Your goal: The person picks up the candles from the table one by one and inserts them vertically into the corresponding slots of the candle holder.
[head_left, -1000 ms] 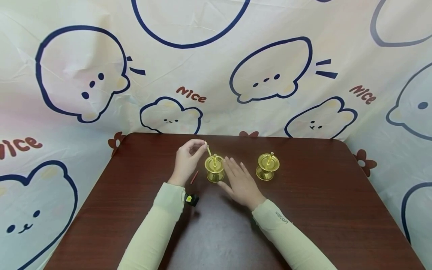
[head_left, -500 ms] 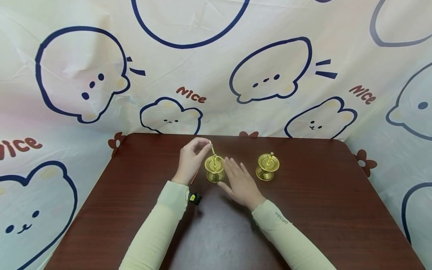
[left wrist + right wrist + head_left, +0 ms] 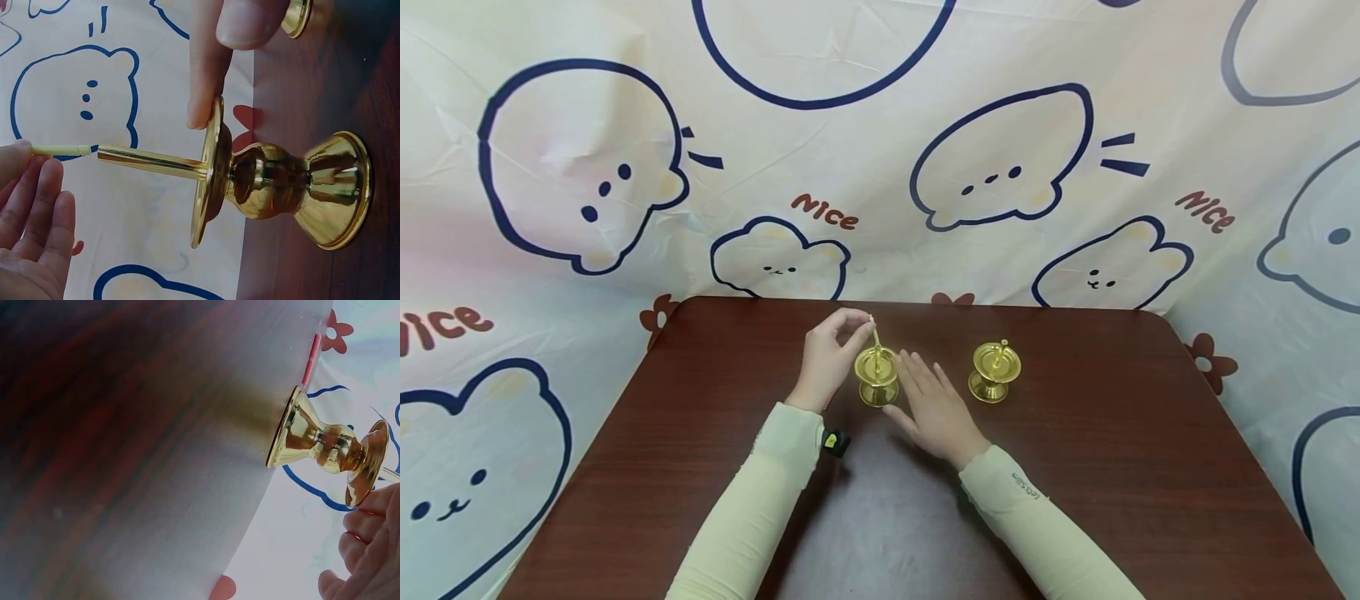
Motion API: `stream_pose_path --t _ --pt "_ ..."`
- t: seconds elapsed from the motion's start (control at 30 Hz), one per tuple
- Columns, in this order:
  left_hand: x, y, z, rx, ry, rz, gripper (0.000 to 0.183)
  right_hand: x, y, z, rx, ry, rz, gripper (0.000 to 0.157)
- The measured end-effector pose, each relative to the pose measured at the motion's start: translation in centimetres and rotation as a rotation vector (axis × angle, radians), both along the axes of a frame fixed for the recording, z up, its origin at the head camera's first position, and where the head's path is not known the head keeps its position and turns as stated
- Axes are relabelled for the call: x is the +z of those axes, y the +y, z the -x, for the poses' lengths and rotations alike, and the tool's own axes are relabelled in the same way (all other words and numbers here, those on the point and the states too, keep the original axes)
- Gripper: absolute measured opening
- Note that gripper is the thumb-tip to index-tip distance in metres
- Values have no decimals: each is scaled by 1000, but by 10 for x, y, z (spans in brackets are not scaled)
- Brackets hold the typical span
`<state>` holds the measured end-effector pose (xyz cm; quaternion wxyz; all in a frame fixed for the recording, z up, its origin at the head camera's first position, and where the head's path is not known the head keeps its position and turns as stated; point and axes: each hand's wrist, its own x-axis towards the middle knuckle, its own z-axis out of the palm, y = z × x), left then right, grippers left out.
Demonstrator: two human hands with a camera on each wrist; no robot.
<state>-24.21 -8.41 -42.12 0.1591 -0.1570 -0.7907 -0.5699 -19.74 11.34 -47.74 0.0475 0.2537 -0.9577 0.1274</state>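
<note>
My left hand pinches a thin pale yellow stick between thumb and fingertips. Below it stands a shiny gold candlestick with a round dish and a slim upright tube at its centre. In the left wrist view the stick's lower end is just off the tube's tip, nearly in line with it, with a small gap between. My right hand has its fingers extended, fingertips at the right side of the dish rim. Its palm is turned down toward the table.
A matching gold candlestick stands to the right of my right hand. A thin red stick lies on the dark brown table, hidden by my left hand in the head view. Behind the table hangs a printed cloth.
My left hand has shifted right with the yellow stick, which has come from left of the tube to over its tip and turned more upright. The right hand and both candlesticks stay put.
</note>
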Motion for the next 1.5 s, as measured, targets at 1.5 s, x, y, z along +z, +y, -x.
stream_pose_path --t 1.5 --pt "-6 5 -2 33 180 232 16 -4 1 2 5 12 4 78"
